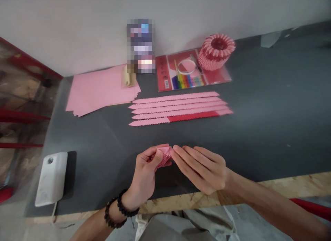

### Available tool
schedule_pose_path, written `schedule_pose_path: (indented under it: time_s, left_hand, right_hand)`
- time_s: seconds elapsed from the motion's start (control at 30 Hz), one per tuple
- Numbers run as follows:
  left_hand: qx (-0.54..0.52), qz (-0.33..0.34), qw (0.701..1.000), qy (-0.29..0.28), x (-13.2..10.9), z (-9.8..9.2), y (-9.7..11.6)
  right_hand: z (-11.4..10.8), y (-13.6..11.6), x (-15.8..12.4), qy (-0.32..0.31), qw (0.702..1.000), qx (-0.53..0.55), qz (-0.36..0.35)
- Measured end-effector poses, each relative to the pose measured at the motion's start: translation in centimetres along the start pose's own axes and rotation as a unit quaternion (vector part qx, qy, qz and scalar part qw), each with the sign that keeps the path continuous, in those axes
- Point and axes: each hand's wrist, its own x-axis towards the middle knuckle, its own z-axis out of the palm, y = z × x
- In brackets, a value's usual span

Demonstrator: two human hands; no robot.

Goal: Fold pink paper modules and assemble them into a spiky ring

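Observation:
My left hand and my right hand meet over the near part of the dark grey table. Both pinch a small stack of folded pink paper pieces between their fingertips. A dark bead bracelet sits on my left wrist. Beyond my hands lie several long rows of joined pink paper pieces, the nearest row partly red.
A fan of pink paper sheets lies at the back left. A clear folder with coloured paper and a white ring sits by the wall, with a round pink-and-red paper model on it. A white device lies near left.

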Motion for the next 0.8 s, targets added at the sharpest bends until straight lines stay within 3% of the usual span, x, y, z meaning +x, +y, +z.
schedule_pose_path:
  time_s: [0.2, 0.47, 0.8]
  left_hand:
    - [0.031, 0.025, 0.999, -0.033, -0.23, 0.1, -0.24]
    - [0.053, 0.072, 0.994, -0.07, 0.23, -0.27, 0.02]
    - [0.086, 0.137, 0.986, -0.043, -0.26, -0.18, -0.95]
  right_hand:
    - [-0.37, -0.14, -0.2, -0.02, 0.998, -0.025, -0.053]
    - [0.24, -0.14, 0.17, 0.019, 1.0, -0.002, -0.015]
    - [-0.53, -0.54, 0.35, -0.015, 0.999, -0.011, -0.042]
